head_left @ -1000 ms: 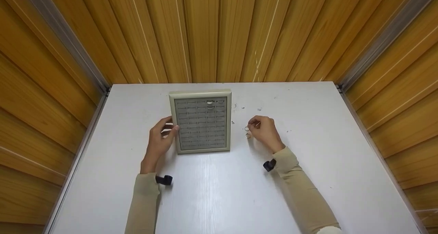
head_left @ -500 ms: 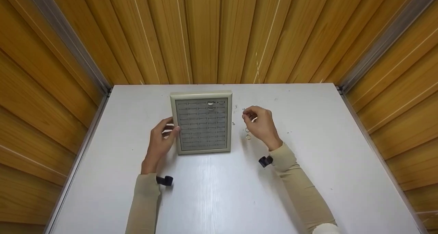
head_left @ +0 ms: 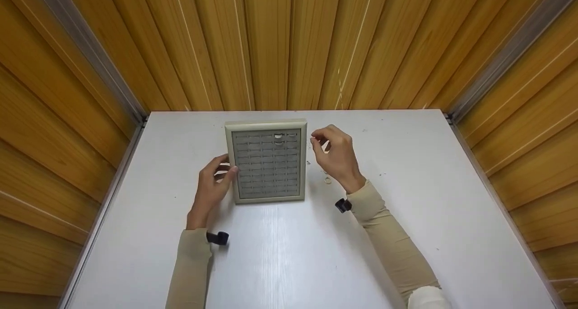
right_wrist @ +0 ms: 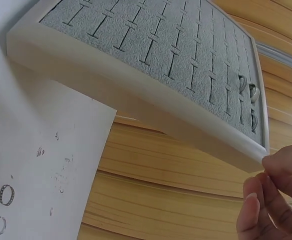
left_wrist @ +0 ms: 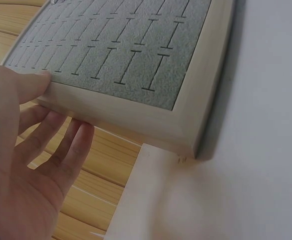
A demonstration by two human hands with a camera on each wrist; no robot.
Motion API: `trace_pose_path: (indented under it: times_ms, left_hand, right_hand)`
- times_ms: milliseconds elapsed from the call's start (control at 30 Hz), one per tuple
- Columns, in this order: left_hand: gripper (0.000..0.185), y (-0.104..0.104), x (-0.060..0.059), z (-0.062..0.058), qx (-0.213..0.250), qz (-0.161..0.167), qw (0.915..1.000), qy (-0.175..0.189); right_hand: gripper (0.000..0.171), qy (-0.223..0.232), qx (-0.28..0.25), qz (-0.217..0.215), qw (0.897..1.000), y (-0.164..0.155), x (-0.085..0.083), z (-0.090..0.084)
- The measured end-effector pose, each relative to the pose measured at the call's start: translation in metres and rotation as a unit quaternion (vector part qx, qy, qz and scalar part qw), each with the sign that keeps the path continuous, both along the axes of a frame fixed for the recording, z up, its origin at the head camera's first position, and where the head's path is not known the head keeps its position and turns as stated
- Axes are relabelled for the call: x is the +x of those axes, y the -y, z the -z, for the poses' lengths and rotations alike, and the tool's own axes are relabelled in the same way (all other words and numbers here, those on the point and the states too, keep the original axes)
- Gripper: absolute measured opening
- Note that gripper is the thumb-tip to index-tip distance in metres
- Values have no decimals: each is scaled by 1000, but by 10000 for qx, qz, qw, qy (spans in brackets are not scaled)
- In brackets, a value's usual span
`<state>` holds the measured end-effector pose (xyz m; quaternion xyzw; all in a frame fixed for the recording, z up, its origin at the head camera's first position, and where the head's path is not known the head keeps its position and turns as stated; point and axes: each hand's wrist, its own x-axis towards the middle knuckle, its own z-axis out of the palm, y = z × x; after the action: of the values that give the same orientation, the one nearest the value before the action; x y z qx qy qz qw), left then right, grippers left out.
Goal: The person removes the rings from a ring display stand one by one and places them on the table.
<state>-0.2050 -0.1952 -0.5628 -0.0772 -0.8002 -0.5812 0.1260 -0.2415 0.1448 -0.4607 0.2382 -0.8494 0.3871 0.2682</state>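
No readable text, label, brand, number or sign on anything in view.

Ring tray: cream-beige frame; grey-green textured insert marked with a regular grid of dark slits in rows.
Rings in tray: silver-toned, three, near one corner.
Loose rings on table: one gold-toned, one dark with a beaded pattern, one silver-grey.
Table: white, faint vertical streaks, a few small dark specks.
Walls: honey-orange wood panelling with lengthwise grain and pale seams; grey metal strips at the corners.
Sleeves: plain beige, on both arms.
Wrist-worn units: black.
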Motion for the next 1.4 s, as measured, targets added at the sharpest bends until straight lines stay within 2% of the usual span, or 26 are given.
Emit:
trace_pose_path:
  times_ms: [200, 500, 767, 1000, 1233, 1400]
  left_hand:
    - [40, 1, -1, 1, -171, -97, 9996, -177]
    - [40, 1, -1, -1, -101, -70, 9998, -135]
    - [40, -3, -1, -4, -40, -125, 9998, 130]
    - [40, -11, 15, -29, -35, -89, 9996, 272]
    - [38, -12, 16, -31, -104, -119, 9996, 240]
    - [39, -11, 14, -28, -125, -99, 9995, 260]
  right_hand:
    - [5, -472, 356, 25, 9982, 13, -1, -4]
    - [8, -1194, 1008, 238, 9874, 27, -5, -1]
    - [9, -1531, 1483, 313, 9765, 36, -10, 5]
    - [9, -1750, 1729, 563, 9676, 42, -10, 8]
    - [4, -2031, 1838, 688, 9593, 45, -12, 10]
    - [14, -1973, 1950, 730, 9580, 46, -13, 11]
